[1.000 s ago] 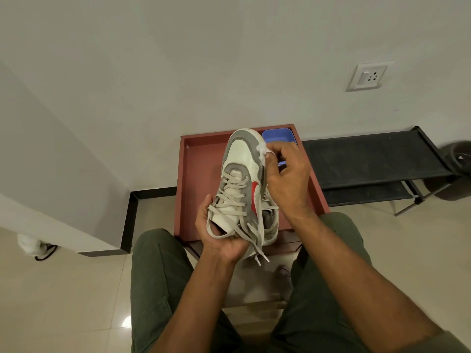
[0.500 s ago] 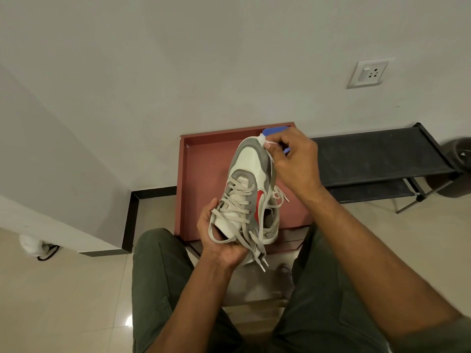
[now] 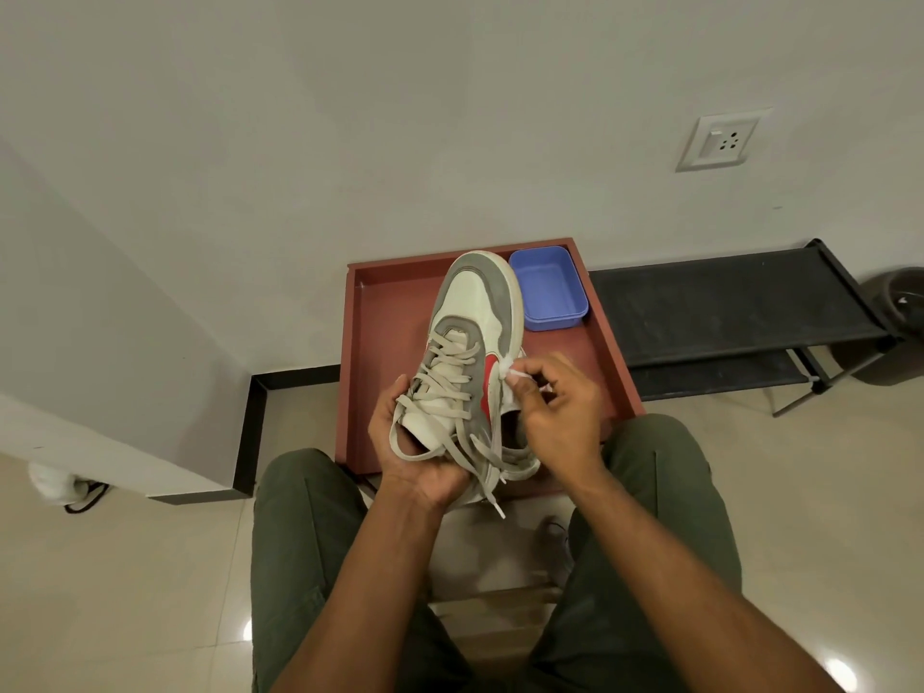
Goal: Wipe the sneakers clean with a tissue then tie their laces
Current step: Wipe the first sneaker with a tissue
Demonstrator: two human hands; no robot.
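While left hand (image 3: 425, 457) grips sneaker (image 3: 470, 352) heel, toe at 12 o'clock, right hand (image 3: 560, 417) pinches tissue (image 3: 512, 375) against its 3 o'clock flank.

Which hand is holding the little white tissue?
The right hand pinches the tissue against the side of the sneaker. The left hand has no tissue; it just holds that sneaker up from underneath.

Left hand (image 3: 420, 457) cradling sneaker (image 3: 467, 357) heel, right hand (image 3: 555, 417) pinching tissue (image 3: 511, 375) against its side; laces (image 3: 450, 387) seemingly loose
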